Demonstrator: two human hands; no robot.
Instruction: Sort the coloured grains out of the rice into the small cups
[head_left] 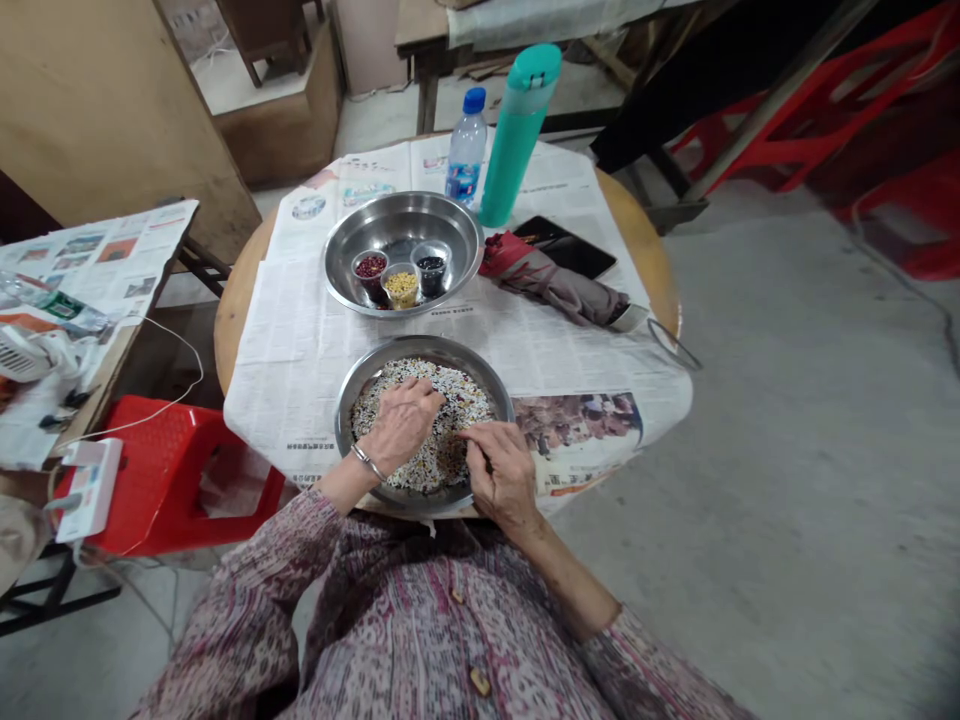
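A round metal basin point(347, 380) near the table's front edge holds a mix of white grains and colored beans point(420, 445). Over the left part of this mix is my left hand point(401, 420), its fingers curled together; whatever they hold is hidden. My right hand point(506, 470) reaches over the basin's right rim, thumb and fingertips pinched at the beans. Behind stands a second metal basin point(405, 215) with three small clear cups in it: one of dark red beans point(370, 270), one of yellow beans point(401, 287), one of black beans point(431, 270).
Newspaper point(285, 330) covers the round wooden table. Behind the basins stand a water bottle point(467, 148) and a teal flask point(519, 140). A folded umbrella point(555, 280) and a dark tablet-like slab point(566, 245) lie at right. A red stool point(165, 480) with a power strip point(91, 488) is at left.
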